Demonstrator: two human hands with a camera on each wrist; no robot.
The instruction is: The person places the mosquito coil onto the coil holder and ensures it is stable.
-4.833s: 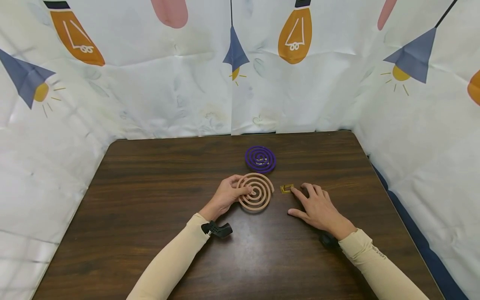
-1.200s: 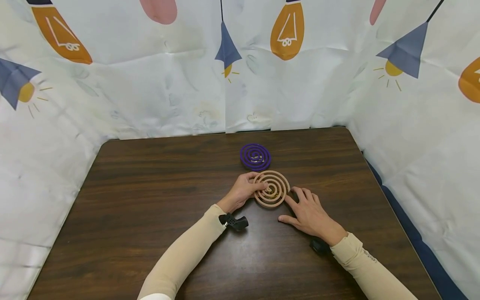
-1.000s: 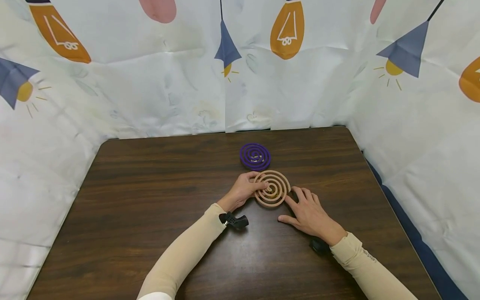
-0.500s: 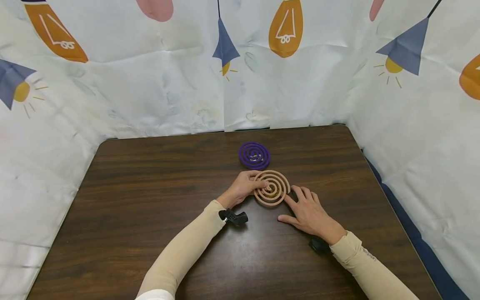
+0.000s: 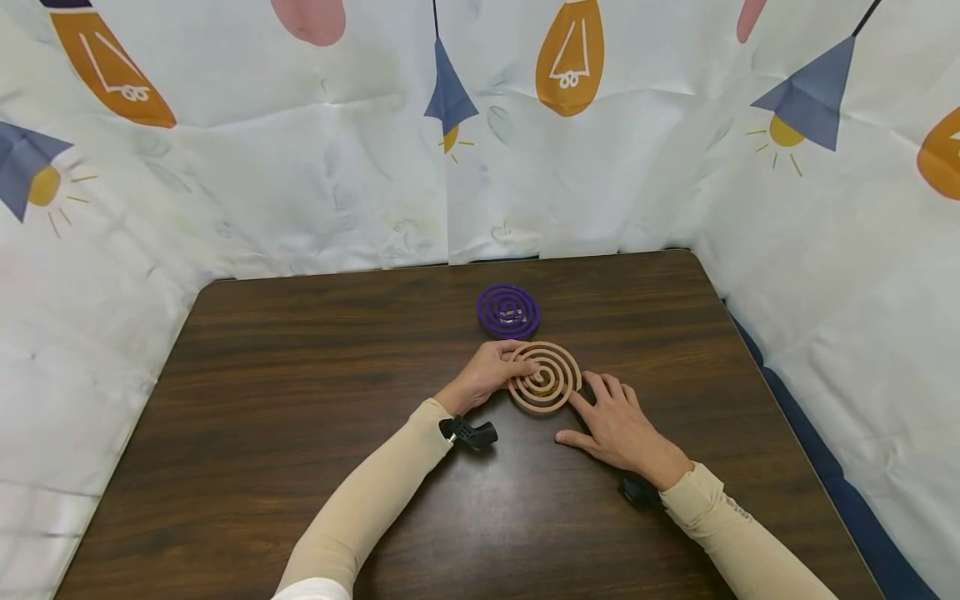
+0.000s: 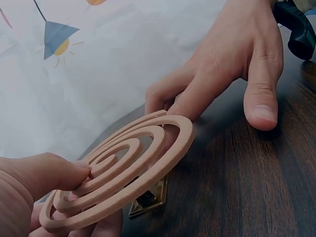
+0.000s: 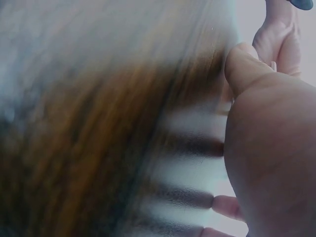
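Note:
In the head view my left hand (image 5: 483, 375) pinches a tan mosquito coil (image 6: 153, 173), thumb on top near its centre and fingers beneath. The left wrist view shows the coil tilted above a small gold metal coil stand (image 6: 160, 193), part of which it hides. Whether the coil's centre touches the stand I cannot tell. My right hand (image 5: 626, 429) rests on the table with fingers spread, its index fingertip at the coil's right edge, close to the stand. Its fingertip contact is hidden.
A purple mosquito coil (image 5: 508, 287) sits on another small metal stand just beyond the tan coil. All stands on a dark wood-grain table (image 5: 300, 375). White printed cloth (image 5: 337, 183) hangs behind the table and along its sides.
Since the earliest frame, my left hand has carried the tan coil right, over the gold stand, which the coil now covers in the head view. Over the last second hardly anything has moved.

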